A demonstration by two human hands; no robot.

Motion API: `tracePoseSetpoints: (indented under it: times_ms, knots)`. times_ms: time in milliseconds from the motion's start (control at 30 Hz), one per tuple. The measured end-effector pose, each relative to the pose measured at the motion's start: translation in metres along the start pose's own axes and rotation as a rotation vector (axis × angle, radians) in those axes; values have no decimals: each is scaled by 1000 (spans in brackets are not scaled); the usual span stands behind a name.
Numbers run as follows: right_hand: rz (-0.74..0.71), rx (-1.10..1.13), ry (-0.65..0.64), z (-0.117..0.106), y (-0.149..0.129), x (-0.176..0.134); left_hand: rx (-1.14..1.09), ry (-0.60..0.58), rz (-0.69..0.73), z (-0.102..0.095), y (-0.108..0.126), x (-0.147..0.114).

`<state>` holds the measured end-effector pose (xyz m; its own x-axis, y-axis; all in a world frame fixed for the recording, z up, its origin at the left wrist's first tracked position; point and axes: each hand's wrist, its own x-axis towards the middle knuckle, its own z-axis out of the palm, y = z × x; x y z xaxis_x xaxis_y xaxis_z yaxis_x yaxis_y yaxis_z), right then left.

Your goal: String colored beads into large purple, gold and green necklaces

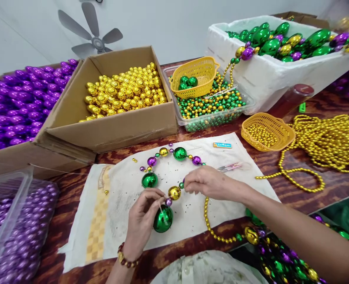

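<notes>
A string of shiny beads, with a gold ball (174, 192) and a large green ball (163, 219), runs between my hands over a white cloth (124, 221). My left hand (145, 215) is closed in a pinch on the string by a small purple bead (168, 202), next to the green ball. The fingers of my right hand (206, 182) pinch the string beyond a small green bead (181, 185); part of it is hidden by them. Farther up the cloth, green, purple and gold beads lie in an arc, among them a green ball (180, 154).
Cardboard boxes of gold beads (124, 90) and purple beads (17, 102) stand behind left. A tub (212, 118), a foam box (236, 71), a yellow basket (267, 146) and gold bead strands (325, 142) are right. Scissors (230, 167) and a lighter (222, 145) lie on the cloth.
</notes>
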<state>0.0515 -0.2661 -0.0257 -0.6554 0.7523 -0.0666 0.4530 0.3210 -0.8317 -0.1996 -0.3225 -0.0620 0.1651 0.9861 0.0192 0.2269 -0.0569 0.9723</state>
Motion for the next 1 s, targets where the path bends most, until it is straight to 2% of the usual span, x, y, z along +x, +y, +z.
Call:
tracePoseSetpoints:
  times_ms: [100,233,333,433,500,633,767,900,1000]
  knots:
    - [111,102,84,23,16,-27,-249,38,-161,3,-2,-1]
    - [207,403,230,46,22,-44,-344,21,-252,5,-3,-2]
    - [132,779,312,54,15,-42,-334,-7,-261,6,1,0]
    - [43,1147,254,61,9,-33,-392,-72,-234,10,8,3]
    - [38,1241,225,65,8,-27,-419,-95,-232,13,15,7]
    - [81,1028,240,64,11,-19,-272,-155,-285,16,27,16]
    - [101,807,171,51,13,-17,-181,-233,-301,13,31,24]
    - [62,825,91,33,1,-13,-282,-288,-390,9,26,29]
    - [-5,697,137,21,-12,1,-395,-277,-426,5,19,30]
